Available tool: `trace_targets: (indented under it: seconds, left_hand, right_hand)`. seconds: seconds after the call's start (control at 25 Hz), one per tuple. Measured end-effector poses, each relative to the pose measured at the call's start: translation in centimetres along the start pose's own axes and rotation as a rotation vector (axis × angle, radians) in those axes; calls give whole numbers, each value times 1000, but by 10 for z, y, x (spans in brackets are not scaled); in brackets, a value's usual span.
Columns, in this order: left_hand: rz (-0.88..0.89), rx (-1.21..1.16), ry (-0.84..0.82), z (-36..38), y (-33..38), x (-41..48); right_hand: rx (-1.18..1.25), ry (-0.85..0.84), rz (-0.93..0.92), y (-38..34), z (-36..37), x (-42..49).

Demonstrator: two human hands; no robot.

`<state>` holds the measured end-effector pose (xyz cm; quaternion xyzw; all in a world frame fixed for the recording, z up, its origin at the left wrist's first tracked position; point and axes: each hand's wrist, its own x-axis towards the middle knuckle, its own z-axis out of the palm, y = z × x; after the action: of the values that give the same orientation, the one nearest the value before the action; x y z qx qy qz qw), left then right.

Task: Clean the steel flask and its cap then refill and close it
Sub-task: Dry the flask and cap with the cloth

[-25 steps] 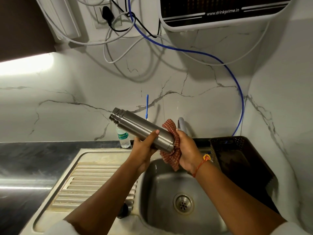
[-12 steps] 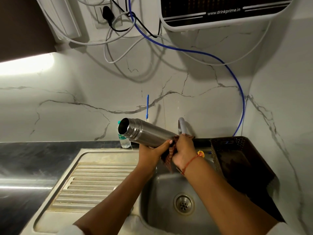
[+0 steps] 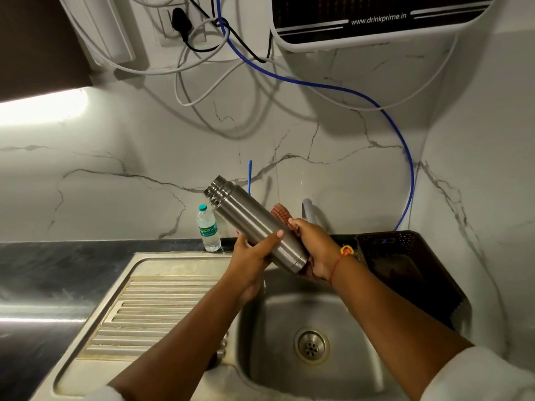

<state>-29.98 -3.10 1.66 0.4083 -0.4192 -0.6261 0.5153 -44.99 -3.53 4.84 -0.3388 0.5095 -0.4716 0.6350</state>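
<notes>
The steel flask [image 3: 249, 219] is held tilted above the sink [image 3: 289, 308], its open threaded mouth pointing up and to the left. My left hand [image 3: 252, 253] grips the flask's lower body from below. My right hand [image 3: 314, 244] holds a red checked cloth [image 3: 282, 217] against the flask's base and far side. Most of the cloth is hidden behind the flask and my hand. The cap is not in view.
A small plastic water bottle [image 3: 208, 228] stands on the dark counter behind the ribbed drainboard [image 3: 150, 311]. A dark plastic basket [image 3: 405, 267] sits right of the sink. The tap spout [image 3: 309, 211] rises behind my right hand. A water purifier [image 3: 376, 21] and loose cables hang above.
The flask has swung so that its mouth points up and away instead of toward me. The cloth has slid up along the flask's far side under my right hand.
</notes>
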Motion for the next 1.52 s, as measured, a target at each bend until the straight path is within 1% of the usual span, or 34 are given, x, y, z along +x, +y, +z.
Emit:
trace_targets:
  seconds: [0.08,0.16,0.2,0.36,0.48,0.52,0.72,0.84,0.96,1.04,1.12,1.2,1.24,1.28,1.32,1.4,1.48,1.52]
  left_hand:
    - [-19,-79,7,-1,0,2]
    - [-50,-141,13,-4,-1,3]
    - [-60,-140,3,-7,-1,5]
    - [-97,-56,-34,-18,5,13]
    - [-103,-18,-30,-16,6,12]
    - [-93,1,-27,-15,7,11]
    - [-18,188,27,-4,19,8]
    - [-19,240,-76,-4,17,0]
    - [-36,193,-162,-9,14,-3]
    - [-29,133,-126,-14,19,-3]
    - [-36,122,-51,-19,27,-4]
    - [-63,209,-3,-26,33,-5]
    - [-77,278,15,-30,34,-5]
    - [-86,347,28,-34,35,-5]
    - [-89,409,29,-36,36,-5]
    - [-87,488,-15,-36,39,-7]
    - [-98,526,-61,-32,41,-11]
    - [-104,555,-67,-31,42,-11]
  right_hand:
    - [191,-56,102,12,-4,-1]
    - [342,-58,151,23,-6,1]
    - [375,-66,150,26,-7,0]
    - [258,-160,108,35,-11,-4]
    - [126,-204,20,39,-8,-6]
    - [122,-211,-1,41,-6,-6]
    - [237,-170,-69,50,2,-7]
    - [332,-159,-155,48,12,-8]
    - [319,-183,-230,46,16,-7]
    - [257,-178,-263,47,15,-7]
    - [192,-99,-305,48,14,-7]
    - [95,52,-391,45,11,-2]
    - [14,108,-455,42,9,-1]
    - [-85,129,-534,39,8,2]
    - [-183,112,-623,36,8,2]
    - [-407,3,-766,32,14,1]
    - [-679,-63,-814,32,21,3]
    - [-820,-53,-829,34,23,5]
